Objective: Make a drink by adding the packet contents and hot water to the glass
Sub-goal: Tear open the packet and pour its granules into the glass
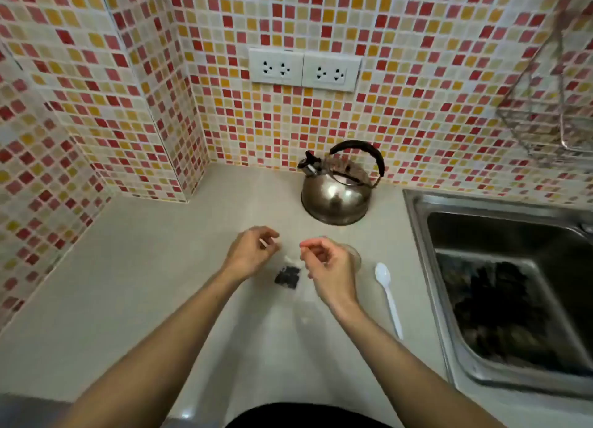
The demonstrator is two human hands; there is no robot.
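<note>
A small clear packet [287, 276] with dark contents in its lower part hangs just above the counter between my hands. My left hand [252, 252] pinches its upper left edge with thumb and fingertips. On the other side, my right hand [327, 268] pinches the upper right edge. The packet's clear top is blurred and hard to make out. The clear glass [355, 255] stands on the counter right behind my right hand, which hides most of it. A steel kettle [336, 196] with a black handle stands farther back, near the tiled wall.
A white plastic spoon [389, 299] lies on the beige counter [144, 283] right of the glass. A steel sink [500, 283] takes up the right side. Wall sockets [305, 70] sit above the kettle, and a wire rack [545, 106] hangs at the upper right.
</note>
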